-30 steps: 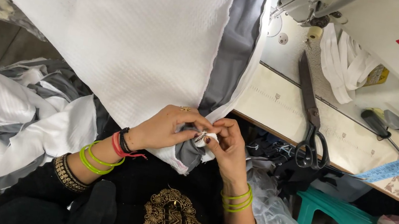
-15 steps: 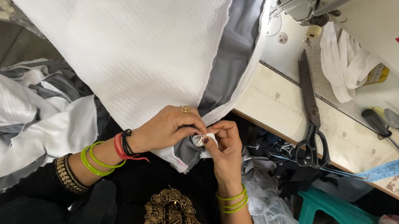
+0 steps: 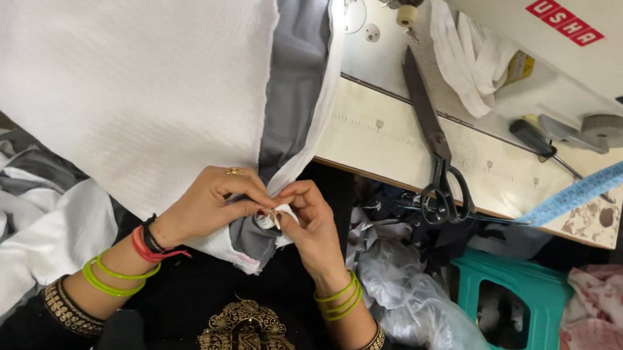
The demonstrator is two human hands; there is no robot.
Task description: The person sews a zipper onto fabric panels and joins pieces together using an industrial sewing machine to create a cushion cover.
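Note:
My left hand (image 3: 215, 200) and my right hand (image 3: 310, 220) meet over my lap and pinch the near edge of a white textured cloth (image 3: 112, 46) where it joins a grey cloth strip (image 3: 294, 74). Both sets of fingertips press on a small white bit at the seam, thumbs and forefingers touching. The white cloth spreads up and to the left, covering most of the sewing table. Green and red bangles sit on both wrists.
Large black scissors (image 3: 435, 148) lie on the sewing table (image 3: 382, 140) to the right. A white sewing machine (image 3: 592, 61) stands behind, with a white rag (image 3: 469, 59) and a screwdriver (image 3: 539, 141). A blue measuring tape (image 3: 616, 175) hangs off the edge. A teal stool (image 3: 529, 315) stands lower right.
My hands stay at the seam; the fingers have shifted slightly along the cloth edge. The cloth has barely moved.

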